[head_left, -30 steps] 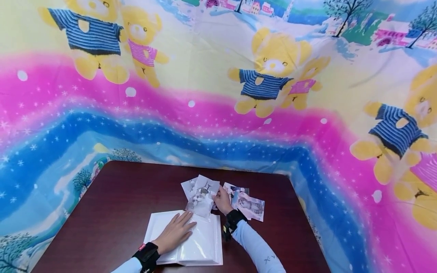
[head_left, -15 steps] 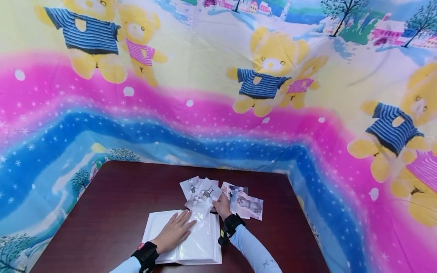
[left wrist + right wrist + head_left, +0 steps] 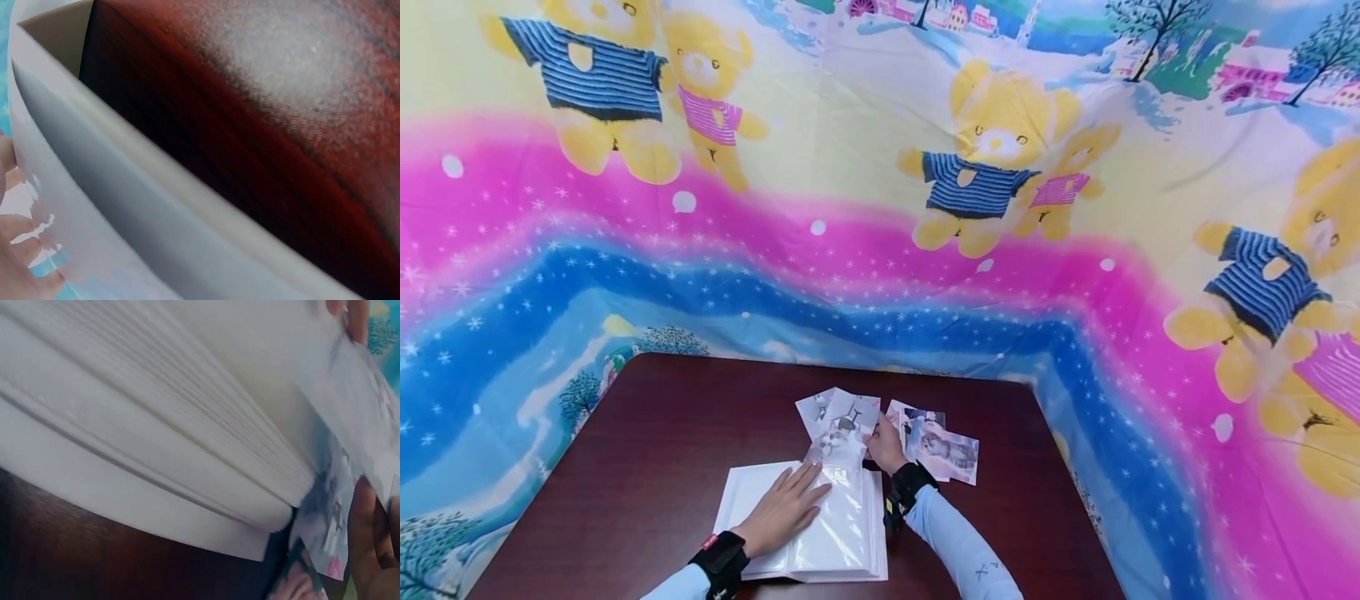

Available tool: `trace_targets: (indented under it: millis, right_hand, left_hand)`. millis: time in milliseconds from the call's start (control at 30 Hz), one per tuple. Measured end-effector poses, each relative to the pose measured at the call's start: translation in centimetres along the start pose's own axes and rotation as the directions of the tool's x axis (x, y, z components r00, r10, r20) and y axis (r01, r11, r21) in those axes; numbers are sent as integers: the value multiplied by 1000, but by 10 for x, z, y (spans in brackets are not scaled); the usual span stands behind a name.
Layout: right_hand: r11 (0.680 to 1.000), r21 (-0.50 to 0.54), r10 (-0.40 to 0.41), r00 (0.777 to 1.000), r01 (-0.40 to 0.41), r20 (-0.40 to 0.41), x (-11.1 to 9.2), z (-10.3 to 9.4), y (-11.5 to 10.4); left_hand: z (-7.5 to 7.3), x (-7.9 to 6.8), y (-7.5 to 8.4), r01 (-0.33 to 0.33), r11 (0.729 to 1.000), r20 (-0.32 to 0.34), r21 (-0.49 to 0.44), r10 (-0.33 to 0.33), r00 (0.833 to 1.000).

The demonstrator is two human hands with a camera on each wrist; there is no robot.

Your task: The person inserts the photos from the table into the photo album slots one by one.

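Note:
A white photo album (image 3: 842, 533) lies spread on the table, with glossy clear sleeves on its right-hand page. My left hand (image 3: 782, 510) rests flat on the album, fingers spread over the inner part of the pages. At the album's top edge, my right hand (image 3: 887, 442) pinches the right side of a photo (image 3: 854, 408) with a grey-and-white picture. The photo's lower part overlaps the sleeve's top. In the right wrist view, the fingers (image 3: 362, 525) grip the photo close beside the album's thick stack of pages (image 3: 187, 419). The left wrist view shows the raised cover edge (image 3: 169, 181).
Another photo (image 3: 810, 408) lies partly under the held one. Several more photos (image 3: 951, 454) overlap to the right of my right hand. The dark red wooden table (image 3: 655, 450) reaches back to a bear-patterned cloth (image 3: 850, 283) hanging around it.
The held photo tilted rightward half a second ago and now stands straighter, with its top slightly lower than at first. My right hand shifted slightly with it; my left hand has stayed put.

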State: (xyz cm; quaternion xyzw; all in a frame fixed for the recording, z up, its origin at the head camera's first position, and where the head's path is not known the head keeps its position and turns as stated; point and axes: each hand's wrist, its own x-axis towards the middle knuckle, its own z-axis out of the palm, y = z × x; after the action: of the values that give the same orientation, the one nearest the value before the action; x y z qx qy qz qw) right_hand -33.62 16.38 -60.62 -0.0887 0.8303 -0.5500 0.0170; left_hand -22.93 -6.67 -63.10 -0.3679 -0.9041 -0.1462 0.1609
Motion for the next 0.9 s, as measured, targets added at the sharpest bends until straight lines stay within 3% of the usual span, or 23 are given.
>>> trace_targets:
  millis: [200,367,600,767,900]
  right_hand:
    - [996,87,-35,999,34,14,4,-5,-13]
    - [1000,5,-12,1000,12,14,8,-1,-10]
    - [983,-155,-103,995,98,-20,10,2,-9]
    - [948,-244,-193,978,206,76,10,0,-14]
    - [923,-272,-242,959,273,145,11,0,-15]
  left_hand:
    - [2,0,-1,-8,1000,-26,11,8,1000]
    - [2,-2,-1,12,1000,7,11,-12,1000]
    - [1,-3,-1,20,1000,24,-2,-20,1000]
    - [2,-3,-1,24,1000,24,4,-24,999]
    - [4,-4,-1,9,1000,-19,19,-8,1000]
